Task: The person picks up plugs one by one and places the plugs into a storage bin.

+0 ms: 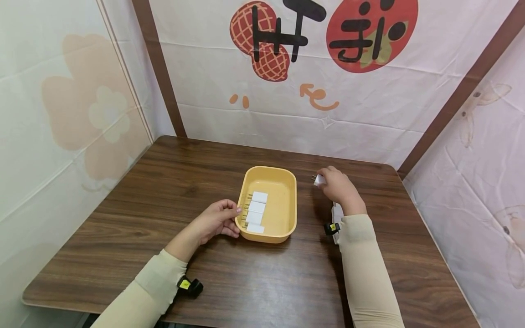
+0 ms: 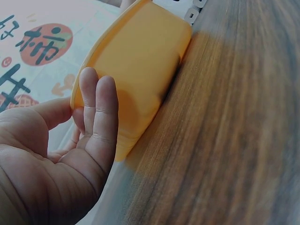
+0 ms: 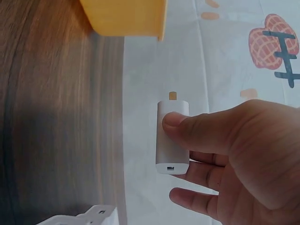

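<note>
Centrally in the head view, a yellow tray [image 1: 283, 193] holds four white chargers [image 1: 256, 212] in a column at its left side; the left hand [image 1: 216, 220] curls around its left rim. Lower left in the left wrist view, fingers [image 2: 101, 122] press the tray wall. Centre-right in the right wrist view, the right hand [image 3: 234, 159] pinches a white charger [image 3: 172, 137] above the table, right of the tray.

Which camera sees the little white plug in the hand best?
The right wrist view: the white charger plug fills the frame, pinched by the right hand. The head view shows only a tiny tip; the left wrist view shows none.
</note>
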Demonstrator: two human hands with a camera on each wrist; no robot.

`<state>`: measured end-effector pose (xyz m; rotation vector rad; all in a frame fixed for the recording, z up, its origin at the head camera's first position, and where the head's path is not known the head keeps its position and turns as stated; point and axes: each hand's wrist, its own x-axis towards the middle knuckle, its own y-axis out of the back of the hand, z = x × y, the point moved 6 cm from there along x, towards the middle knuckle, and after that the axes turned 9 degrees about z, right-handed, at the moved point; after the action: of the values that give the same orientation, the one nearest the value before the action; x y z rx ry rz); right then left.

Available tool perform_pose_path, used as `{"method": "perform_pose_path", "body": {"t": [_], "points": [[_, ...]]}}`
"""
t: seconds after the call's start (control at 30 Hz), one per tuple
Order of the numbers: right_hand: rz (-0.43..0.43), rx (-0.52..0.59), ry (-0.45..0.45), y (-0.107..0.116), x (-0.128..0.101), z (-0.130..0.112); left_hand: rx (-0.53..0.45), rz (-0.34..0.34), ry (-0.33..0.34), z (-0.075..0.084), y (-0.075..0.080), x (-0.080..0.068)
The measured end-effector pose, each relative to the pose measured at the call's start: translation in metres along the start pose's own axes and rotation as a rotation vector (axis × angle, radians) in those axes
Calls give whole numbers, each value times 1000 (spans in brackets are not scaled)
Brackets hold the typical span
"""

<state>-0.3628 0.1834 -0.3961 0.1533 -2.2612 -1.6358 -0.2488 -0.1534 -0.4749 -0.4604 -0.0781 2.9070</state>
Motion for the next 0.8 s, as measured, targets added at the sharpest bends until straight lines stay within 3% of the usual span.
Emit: {"method": "perform_pose_path", "body": {"t": [0.8], "points": [[69,-16,163,15,0,-43,-6,7,3,-1,-1,1]]}}
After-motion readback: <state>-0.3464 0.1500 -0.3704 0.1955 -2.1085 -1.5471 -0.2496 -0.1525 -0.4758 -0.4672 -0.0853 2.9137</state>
